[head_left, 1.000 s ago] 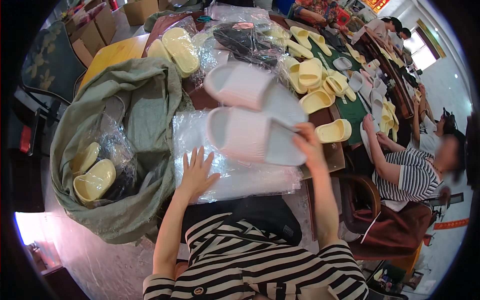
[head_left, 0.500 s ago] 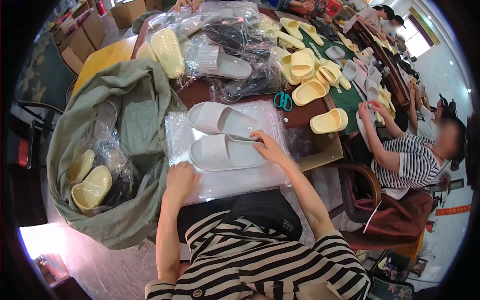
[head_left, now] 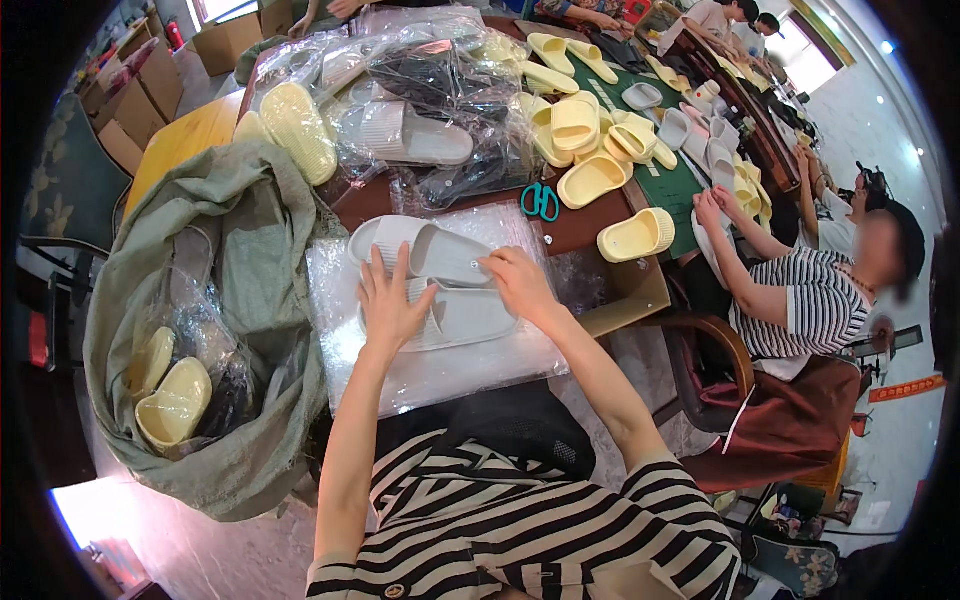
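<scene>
A pair of light grey slide slippers lies side by side on a stack of clear plastic bags (head_left: 450,375) in front of me, toes to the left. My left hand (head_left: 393,305) rests across their straps, fingers spread. It hides part of the near slipper (head_left: 470,318). At the heel end of the far slipper (head_left: 455,254), my right hand (head_left: 522,285) has its fingers curled in on the edge, by a small round mark on the insole. The fingertips partly cover the two heels.
Left stands a green cloth sack (head_left: 270,270) with bagged slippers. Behind lie bagged grey slippers (head_left: 430,140), teal-handled scissors (head_left: 540,202) and yellow slippers (head_left: 595,180). An open carton (head_left: 630,300) and a chair (head_left: 720,350) are at the right, beside a co-worker in a striped shirt (head_left: 815,300).
My left hand has risen from the near edge of the bags onto the slippers' straps and spread its fingers. My right hand has shifted from the near slipper's heel toward the far one.
</scene>
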Tool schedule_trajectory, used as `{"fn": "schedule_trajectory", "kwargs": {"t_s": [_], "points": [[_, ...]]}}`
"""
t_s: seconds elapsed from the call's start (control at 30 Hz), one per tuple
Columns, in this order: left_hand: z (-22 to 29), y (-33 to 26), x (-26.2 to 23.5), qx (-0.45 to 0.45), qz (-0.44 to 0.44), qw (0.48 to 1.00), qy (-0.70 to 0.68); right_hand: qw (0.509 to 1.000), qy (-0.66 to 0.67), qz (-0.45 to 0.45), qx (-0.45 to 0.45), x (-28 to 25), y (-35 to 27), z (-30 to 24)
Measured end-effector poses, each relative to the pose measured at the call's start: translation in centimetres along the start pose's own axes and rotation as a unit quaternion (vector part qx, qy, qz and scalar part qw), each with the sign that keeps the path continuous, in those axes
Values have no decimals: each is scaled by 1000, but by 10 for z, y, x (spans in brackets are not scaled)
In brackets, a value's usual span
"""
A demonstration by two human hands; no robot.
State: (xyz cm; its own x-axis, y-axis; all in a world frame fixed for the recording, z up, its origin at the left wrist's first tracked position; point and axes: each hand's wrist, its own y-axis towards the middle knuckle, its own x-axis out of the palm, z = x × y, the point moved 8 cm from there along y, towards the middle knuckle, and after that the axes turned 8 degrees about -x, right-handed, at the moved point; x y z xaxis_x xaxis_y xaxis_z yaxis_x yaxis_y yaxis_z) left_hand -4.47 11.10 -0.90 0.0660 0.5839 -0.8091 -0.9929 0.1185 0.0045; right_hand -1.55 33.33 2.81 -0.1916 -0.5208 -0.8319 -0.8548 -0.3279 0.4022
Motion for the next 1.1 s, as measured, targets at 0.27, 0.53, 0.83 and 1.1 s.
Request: {"fn": "schedule_trajectory", "kwargs": {"t_s": [0.27,0.53,0.83,1.1], "points": [[-2,-5,4,17,62,998,1,996,-50,-25,-71,19,4,0],[-5,-7,6,23,76,997,7,997,-15,-57,-53,31,29,11],[-3,-6,5,19,69,997,10,980,-21,-175,-87,50,44,26],[-1,-6,7,16,75,997,23,977,55,-183,-97,51,34,39]]}}
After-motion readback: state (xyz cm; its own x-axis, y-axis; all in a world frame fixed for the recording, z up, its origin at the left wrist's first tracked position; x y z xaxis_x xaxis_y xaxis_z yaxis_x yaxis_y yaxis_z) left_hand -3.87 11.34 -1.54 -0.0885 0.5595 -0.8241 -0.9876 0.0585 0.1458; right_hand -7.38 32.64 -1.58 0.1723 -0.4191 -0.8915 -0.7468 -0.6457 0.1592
